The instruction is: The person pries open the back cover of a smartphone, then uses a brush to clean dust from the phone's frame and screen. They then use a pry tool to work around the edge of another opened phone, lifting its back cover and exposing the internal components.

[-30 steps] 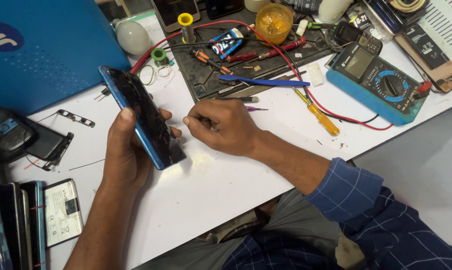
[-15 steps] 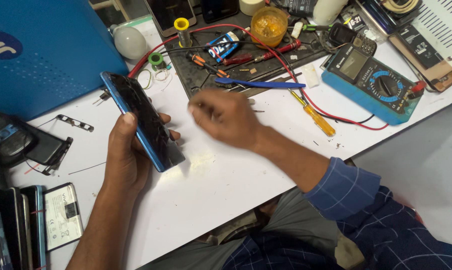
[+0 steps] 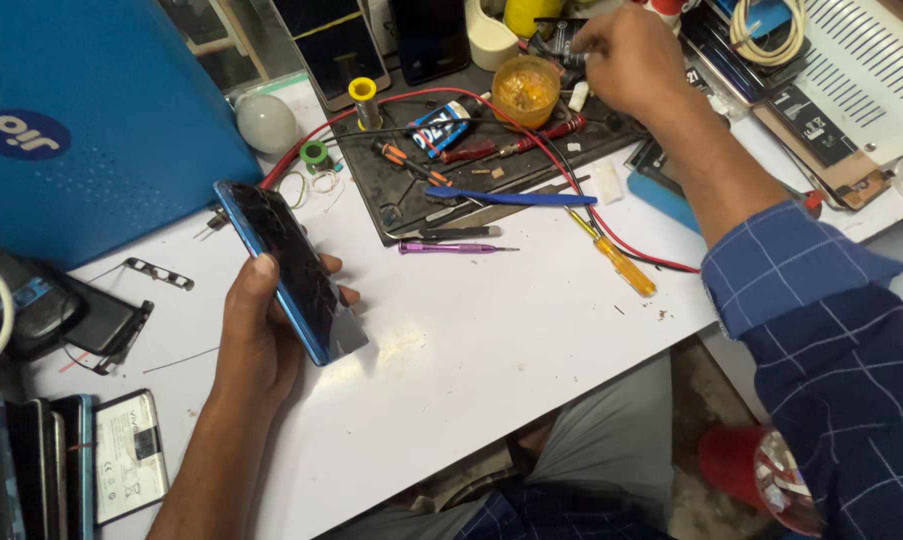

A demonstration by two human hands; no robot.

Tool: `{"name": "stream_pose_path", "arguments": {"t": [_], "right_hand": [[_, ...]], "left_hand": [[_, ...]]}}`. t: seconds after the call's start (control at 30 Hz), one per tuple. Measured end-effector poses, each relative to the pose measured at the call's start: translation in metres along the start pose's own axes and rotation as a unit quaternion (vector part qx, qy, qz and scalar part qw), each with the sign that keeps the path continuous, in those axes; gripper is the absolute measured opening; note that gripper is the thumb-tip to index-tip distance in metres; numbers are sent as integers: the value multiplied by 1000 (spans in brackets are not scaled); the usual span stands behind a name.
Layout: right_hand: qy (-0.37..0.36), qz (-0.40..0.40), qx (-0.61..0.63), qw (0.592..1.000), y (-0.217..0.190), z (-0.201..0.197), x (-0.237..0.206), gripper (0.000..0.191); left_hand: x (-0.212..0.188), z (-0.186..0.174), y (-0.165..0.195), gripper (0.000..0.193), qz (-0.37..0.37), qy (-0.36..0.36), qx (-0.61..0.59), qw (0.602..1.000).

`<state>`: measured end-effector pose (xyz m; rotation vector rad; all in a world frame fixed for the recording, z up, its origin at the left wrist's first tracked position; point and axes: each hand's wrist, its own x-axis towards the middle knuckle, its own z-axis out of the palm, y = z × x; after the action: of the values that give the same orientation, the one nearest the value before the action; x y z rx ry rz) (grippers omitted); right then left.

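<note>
Left hand (image 3: 256,335): I grip the blue phone (image 3: 289,270), fingers wrapped, long axis running away from me.
Right hand (image 3: 626,55): reaching far off among tools beyond the orange tub (image 3: 524,88); grip unclear.

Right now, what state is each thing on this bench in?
Blue phone: gripped on edge in left hand, dark screen cracked.
Right hand: reaching among clutter at the bench's back; what it grips is hidden.
Purple screwdriver: lying flat, untouched.
Yellow screwdriver: lying flat.
Orange tub: open.
</note>
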<state>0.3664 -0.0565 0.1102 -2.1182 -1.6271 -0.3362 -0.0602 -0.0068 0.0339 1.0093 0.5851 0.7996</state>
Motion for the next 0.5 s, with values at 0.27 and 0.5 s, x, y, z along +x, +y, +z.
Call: {"name": "stream_pose_path", "arguments": {"t": [0.27, 0.5], "right_hand": [[-127, -111, -131, 977, 13, 3, 15, 40], [-129, -174, -127, 968, 20, 13, 20, 29]], "left_hand": [[0, -3, -4, 76, -18, 12, -16, 1000], [-1, 11, -2, 79, -26, 16, -30, 999]]}}
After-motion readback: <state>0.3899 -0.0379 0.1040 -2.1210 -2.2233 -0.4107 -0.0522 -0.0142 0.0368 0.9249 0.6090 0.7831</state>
